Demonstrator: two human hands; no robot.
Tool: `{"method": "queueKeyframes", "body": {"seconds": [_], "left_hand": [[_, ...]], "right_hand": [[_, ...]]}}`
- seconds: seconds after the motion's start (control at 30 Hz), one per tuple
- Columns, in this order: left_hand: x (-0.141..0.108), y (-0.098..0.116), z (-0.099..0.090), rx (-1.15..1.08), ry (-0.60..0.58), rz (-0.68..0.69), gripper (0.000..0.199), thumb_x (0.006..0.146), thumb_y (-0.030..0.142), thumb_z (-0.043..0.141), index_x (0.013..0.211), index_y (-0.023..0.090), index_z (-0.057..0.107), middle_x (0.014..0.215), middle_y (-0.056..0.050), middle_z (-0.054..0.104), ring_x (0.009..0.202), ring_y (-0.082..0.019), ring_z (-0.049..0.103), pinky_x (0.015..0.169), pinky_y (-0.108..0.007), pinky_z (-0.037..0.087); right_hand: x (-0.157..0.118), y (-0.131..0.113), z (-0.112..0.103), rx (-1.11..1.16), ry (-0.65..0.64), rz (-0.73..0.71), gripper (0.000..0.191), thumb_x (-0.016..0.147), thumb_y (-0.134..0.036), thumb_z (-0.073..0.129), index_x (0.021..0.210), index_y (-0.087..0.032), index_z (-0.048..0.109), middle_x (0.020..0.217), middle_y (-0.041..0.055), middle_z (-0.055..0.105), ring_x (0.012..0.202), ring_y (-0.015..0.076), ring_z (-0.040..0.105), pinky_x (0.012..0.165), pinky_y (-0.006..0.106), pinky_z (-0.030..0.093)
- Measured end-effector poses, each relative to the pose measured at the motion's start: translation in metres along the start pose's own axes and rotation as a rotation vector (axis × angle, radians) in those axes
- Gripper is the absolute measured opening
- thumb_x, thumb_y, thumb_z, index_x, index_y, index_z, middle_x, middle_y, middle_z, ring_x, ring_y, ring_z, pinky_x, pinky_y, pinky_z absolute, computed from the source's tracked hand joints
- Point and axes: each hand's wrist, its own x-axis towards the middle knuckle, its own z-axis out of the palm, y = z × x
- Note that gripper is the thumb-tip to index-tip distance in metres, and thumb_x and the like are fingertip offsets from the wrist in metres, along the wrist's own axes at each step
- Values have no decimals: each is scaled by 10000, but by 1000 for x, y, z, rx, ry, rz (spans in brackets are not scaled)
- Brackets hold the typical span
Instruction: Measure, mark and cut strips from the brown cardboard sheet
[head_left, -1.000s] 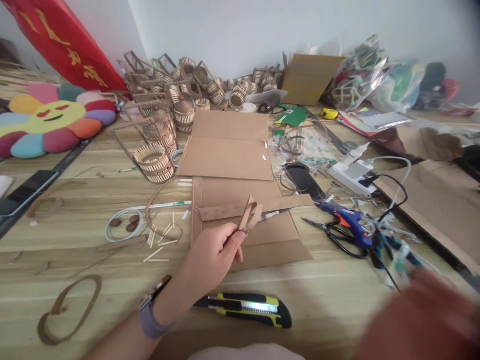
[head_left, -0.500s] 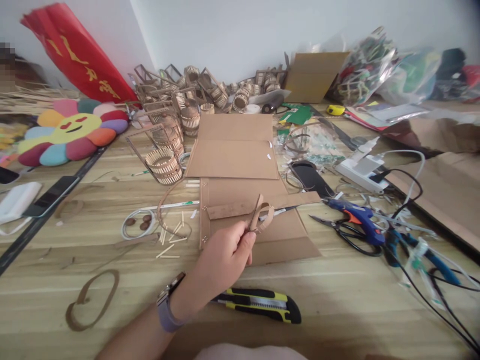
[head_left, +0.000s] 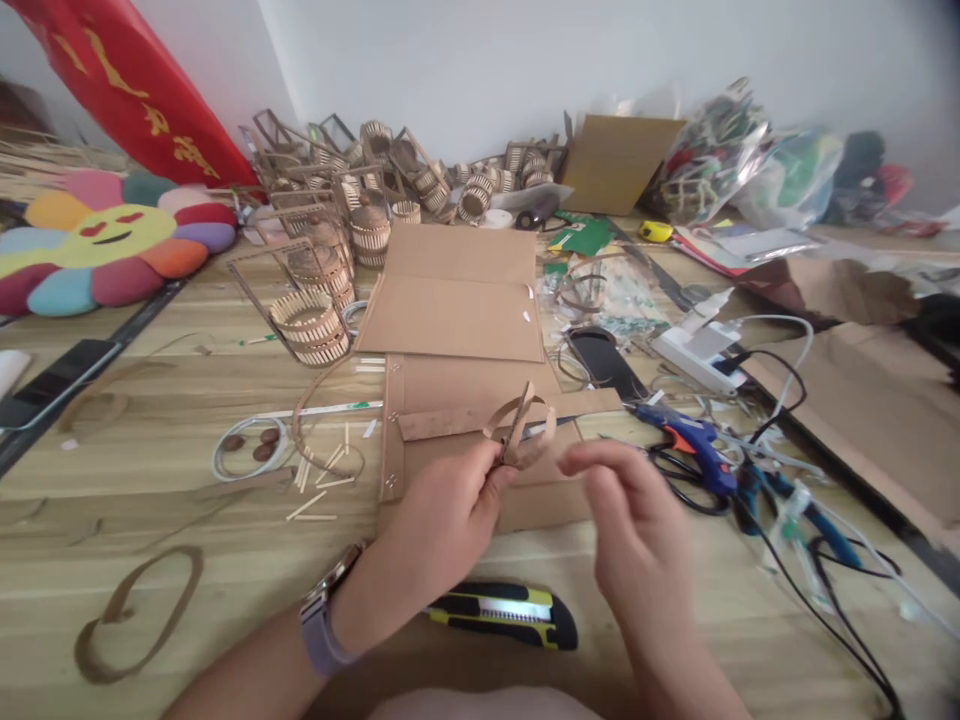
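My left hand (head_left: pixel 442 515), with a watch on the wrist, pinches a brown strip (head_left: pixel 546 432) bent into a loop, above the cardboard sheets (head_left: pixel 457 315). To the right of the loop is my right hand (head_left: pixel 637 520), slightly blurred, its thumb and index finger curled toward each other; whether anything is between them cannot be made out. A flat brown strip (head_left: pixel 435 422) lies on the cardboard behind the hands. Between my forearms a yellow and black utility knife (head_left: pixel 510 613) rests on the table.
Small slatted buckets (head_left: pixel 310 325) crowd the back left. At right lie a blue glue gun (head_left: pixel 694 440), pliers (head_left: pixel 817 515), cables and a white power strip (head_left: pixel 701 350). Short sticks (head_left: pixel 319 480), a white ring (head_left: pixel 247 447) and a brown loop (head_left: pixel 139 610) are at left.
My right hand has come into view from the lower right, near the loop. My left hand still holds the strip, whose loop now looks wider. The whole view has shifted somewhat.
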Motion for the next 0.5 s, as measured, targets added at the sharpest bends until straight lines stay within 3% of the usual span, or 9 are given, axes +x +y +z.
{"method": "queueKeyframes", "body": {"seconds": [0.07,0.17,0.3,0.4,0.5], "left_hand": [[3,2,3,15,-3,16,245,995,341,376,790,224,437,615,28,556,565,-161,536,545,-257,274],[8,4,8,63,-4,43,239,991,295,395,762,225,398,596,32,510,533,-152,493,532,-255,248],[9,2,12,168,8,68,226,962,210,405,741,228,363,590,37,451,516,-144,433,521,-258,216],[8,-1,10,190,28,115,249,964,205,380,720,227,329,598,28,458,523,-141,427,525,-261,213],[7,-5,7,150,44,188,265,965,203,359,707,224,305,593,30,452,526,-132,420,530,-262,219]], "right_hand": [[9,8,8,114,-85,33,268,888,-489,630,875,-225,677,790,20,685,716,161,628,638,276,525],[18,18,15,243,-157,12,234,831,-460,715,858,-232,674,796,22,675,748,179,636,672,300,535],[17,24,15,125,-122,-226,28,853,-259,712,843,-244,691,854,36,688,842,201,658,750,347,544],[11,28,16,36,-87,-383,194,848,-106,673,969,-258,685,897,32,721,877,204,670,783,372,540],[5,30,19,17,-55,-420,276,841,-53,651,1026,-258,658,949,32,740,896,202,680,777,371,549]]}}
